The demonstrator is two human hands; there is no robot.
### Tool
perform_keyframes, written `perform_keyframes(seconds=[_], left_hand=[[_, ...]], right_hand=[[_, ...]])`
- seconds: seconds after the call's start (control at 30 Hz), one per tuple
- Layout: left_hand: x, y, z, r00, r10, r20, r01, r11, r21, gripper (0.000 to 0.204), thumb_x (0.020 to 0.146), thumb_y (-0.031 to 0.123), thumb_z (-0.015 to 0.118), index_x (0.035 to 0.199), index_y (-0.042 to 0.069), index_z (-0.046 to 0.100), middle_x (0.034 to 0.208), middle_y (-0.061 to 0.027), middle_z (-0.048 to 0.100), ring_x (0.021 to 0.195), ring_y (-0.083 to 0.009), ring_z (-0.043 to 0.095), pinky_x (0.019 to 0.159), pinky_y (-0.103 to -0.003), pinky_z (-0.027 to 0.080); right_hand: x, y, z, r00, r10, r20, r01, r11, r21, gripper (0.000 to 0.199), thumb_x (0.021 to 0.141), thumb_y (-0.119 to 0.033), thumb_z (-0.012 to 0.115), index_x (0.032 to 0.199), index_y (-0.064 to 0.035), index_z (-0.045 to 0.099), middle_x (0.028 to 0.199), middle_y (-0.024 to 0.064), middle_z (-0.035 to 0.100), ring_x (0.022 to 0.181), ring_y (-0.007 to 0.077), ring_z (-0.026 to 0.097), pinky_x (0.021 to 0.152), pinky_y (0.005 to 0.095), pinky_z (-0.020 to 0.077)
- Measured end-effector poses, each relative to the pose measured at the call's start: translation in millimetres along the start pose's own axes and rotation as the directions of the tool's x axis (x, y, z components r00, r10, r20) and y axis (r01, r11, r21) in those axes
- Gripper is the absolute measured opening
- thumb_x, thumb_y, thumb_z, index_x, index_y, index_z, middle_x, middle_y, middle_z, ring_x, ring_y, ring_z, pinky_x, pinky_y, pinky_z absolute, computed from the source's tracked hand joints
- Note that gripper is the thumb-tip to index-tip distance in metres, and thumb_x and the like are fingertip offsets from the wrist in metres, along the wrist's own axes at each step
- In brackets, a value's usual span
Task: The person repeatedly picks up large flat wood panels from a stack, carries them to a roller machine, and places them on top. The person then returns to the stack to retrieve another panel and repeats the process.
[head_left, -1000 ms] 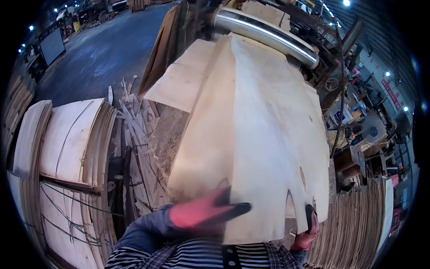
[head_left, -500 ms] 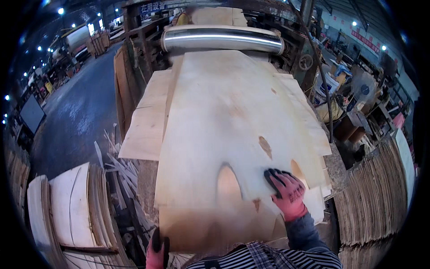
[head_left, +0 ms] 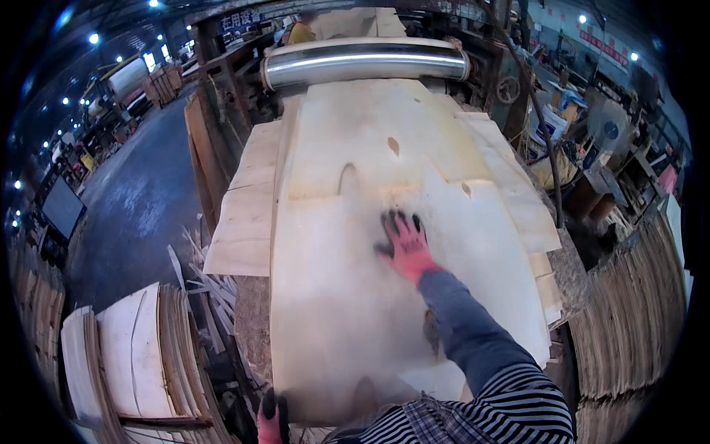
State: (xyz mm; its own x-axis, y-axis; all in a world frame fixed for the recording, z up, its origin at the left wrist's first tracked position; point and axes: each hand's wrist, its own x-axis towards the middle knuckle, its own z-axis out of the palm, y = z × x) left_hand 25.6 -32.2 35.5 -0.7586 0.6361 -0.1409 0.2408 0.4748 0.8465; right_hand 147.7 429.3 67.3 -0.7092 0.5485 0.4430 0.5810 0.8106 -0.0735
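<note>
My right hand (head_left: pixel 408 248), in a pink glove with black fingertips, lies open with spread fingers on a pale wood veneer sheet (head_left: pixel 333 296). Just beyond the fingers is the ragged near edge of another veneer sheet (head_left: pixel 362 122), which has knot holes and reaches up to a shiny metal roller (head_left: pixel 366 65). At the near left corner of the closer sheet, my left hand (head_left: pixel 272 420) appears closed on its edge. Only part of that gloved hand shows at the lower rim.
More veneer sheets (head_left: pixel 240 229) stick out at the left side of the pile. Stacked veneer stands at the lower left (head_left: pixel 129 355) and in a tall pile at the right (head_left: pixel 625 318). Scrap strips (head_left: pixel 214 292) lie beside the table. A dark rod (head_left: pixel 543 133) slants down at the right.
The upper veneer sheet has slid away toward the roller, baring more of the sheet beneath. My right hand has moved forward and left. My left hand stays near the close left corner.
</note>
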Motion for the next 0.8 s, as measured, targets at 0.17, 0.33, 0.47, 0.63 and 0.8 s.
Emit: perform_keyframes(seconds=[0.17, 0.33, 0.47, 0.63, 0.8], left_hand=[[2.0, 26.0, -13.6, 0.967, -0.174, 0.186, 0.252, 0.763, -0.595, 0.034, 0.084, 0.01, 0.055, 0.115, -0.002, 0.051, 0.105, -0.0065, 0.058, 0.099, -0.0133, 0.051, 0.088, -0.028, 0.039], [7.4, 100.2, -27.8, 0.839, 0.019, 0.544, 0.291, 0.83, -0.477, 0.048, 0.084, 0.009, 0.055, 0.128, 0.0, 0.037, 0.114, -0.0088, 0.053, 0.104, -0.0131, 0.049, 0.086, -0.026, 0.04], [-13.0, 165.8, -20.0, 0.819, 0.107, 0.564, 0.375, 0.645, -0.666, 0.039, 0.075, 0.007, 0.064, 0.112, 0.0, 0.054, 0.109, -0.0117, 0.054, 0.106, -0.0189, 0.049, 0.09, -0.033, 0.039], [-45.3, 162.3, -22.5, 0.716, 0.509, 0.478, -0.046, 0.718, -0.695, 0.048, 0.086, 0.009, 0.05, 0.129, -0.002, 0.033, 0.12, -0.0142, 0.048, 0.111, -0.0214, 0.046, 0.093, -0.032, 0.037], [-16.3, 50.7, -23.2, 0.796, 0.262, 0.545, 0.098, 0.834, -0.544, 0.044, 0.084, 0.011, 0.05, 0.125, -0.003, 0.038, 0.12, -0.0165, 0.048, 0.109, -0.0253, 0.046, 0.092, -0.034, 0.036]], right_hand=[[-153.6, -54.4, -71.9, 0.947, -0.119, 0.3, 0.066, 0.981, 0.182, 0.067, 0.076, -0.045, 0.054, 0.129, -0.0073, 0.038, 0.131, 0.02, 0.034, 0.126, 0.0326, 0.026, 0.104, 0.0495, 0.013], [-308.3, -66.5, -97.3, 0.85, -0.137, 0.509, 0.166, 0.986, -0.012, 0.076, 0.062, -0.041, 0.067, 0.127, -0.0096, 0.041, 0.133, 0.021, 0.029, 0.124, 0.0396, 0.025, 0.102, 0.0567, 0.0108], [-344.9, -72.6, -95.9, 0.915, 0.009, 0.403, -0.036, 0.998, 0.059, 0.086, 0.053, -0.04, 0.074, 0.124, -0.005, 0.04, 0.129, 0.0228, 0.032, 0.119, 0.0423, 0.03, 0.098, 0.0605, 0.0181], [-331.6, -59.8, -156.1, 0.985, 0.154, -0.083, -0.153, 0.988, 0.02, 0.053, 0.077, -0.028, 0.059, 0.122, -0.0053, 0.043, 0.124, 0.0185, 0.044, 0.117, 0.0398, 0.038, 0.095, 0.0507, 0.0324], [-304.9, -51.5, -210.8, 0.983, 0.108, -0.149, -0.117, 0.991, -0.058, 0.037, 0.076, -0.031, 0.058, 0.099, -0.0022, 0.058, 0.112, 0.0167, 0.053, 0.105, 0.0372, 0.049, 0.09, 0.0462, 0.0385]])
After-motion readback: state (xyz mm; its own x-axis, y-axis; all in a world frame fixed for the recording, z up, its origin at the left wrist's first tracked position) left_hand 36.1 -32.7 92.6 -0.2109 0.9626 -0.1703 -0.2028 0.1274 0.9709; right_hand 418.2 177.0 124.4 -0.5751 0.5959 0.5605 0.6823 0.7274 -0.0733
